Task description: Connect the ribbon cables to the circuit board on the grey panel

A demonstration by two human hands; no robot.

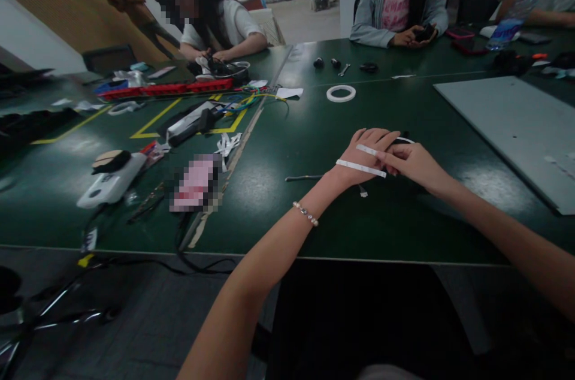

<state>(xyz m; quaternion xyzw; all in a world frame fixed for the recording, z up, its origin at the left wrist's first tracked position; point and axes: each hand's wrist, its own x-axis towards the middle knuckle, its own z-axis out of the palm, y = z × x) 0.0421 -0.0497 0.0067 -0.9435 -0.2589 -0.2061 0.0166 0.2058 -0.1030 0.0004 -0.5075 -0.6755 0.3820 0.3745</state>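
Observation:
My left hand lies palm down on the dark green table, fingers together over a small black object with a white edge. Two white tape strips stick to the back of this hand; the longer strip crosses the wrist. My right hand comes in from the right and pinches the end of the shorter strip on the knuckles. A bead bracelet circles my left forearm. A thin metal tool lies on the table just left of the wrist.
A white tape ring sits further back. At the left lie a red power strip, cables, a white device and scattered parts. A grey board covers the right. Two other people sit across the table; a water bottle stands far right.

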